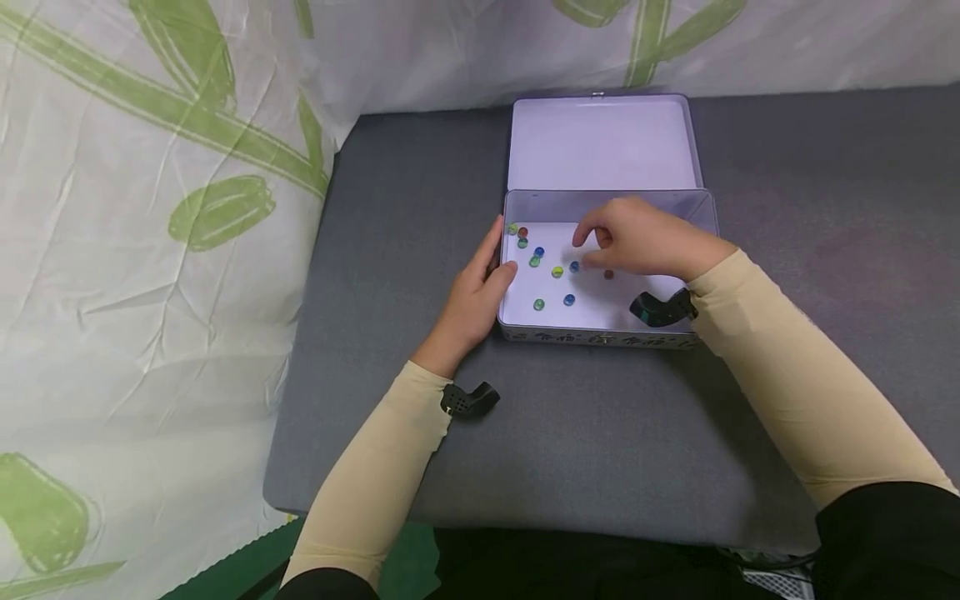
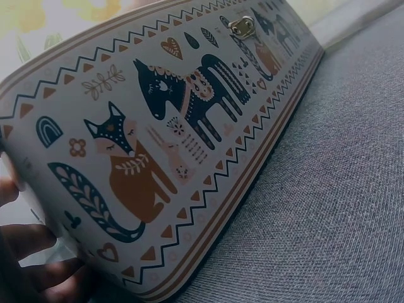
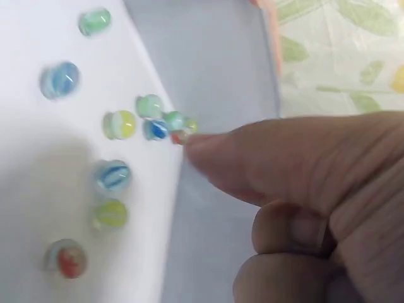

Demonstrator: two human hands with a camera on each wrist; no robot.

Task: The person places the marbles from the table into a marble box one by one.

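A shallow metal tin box (image 1: 607,335) lies on the table with its hinged lid (image 1: 603,142) folded back. Patterned animals cover its front wall (image 2: 136,183). Several glass marbles, among them a yellow marble (image 1: 557,272) and a blue marble (image 1: 569,300), are scattered over its white floor. My left hand (image 1: 468,304) holds the box's left wall, thumb over the rim and fingers along the outside. Above the marbles hovers my right hand (image 1: 645,240), thumb and index finger apart with nothing visible between them. A red marble (image 3: 71,261) lies near this hand.
The box sits on a grey cloth-covered table (image 1: 600,450). A pale curtain (image 1: 150,292) with green leaf prints hangs along the left side and behind the table. A small metal clasp (image 2: 242,26) projects from the box's front wall.
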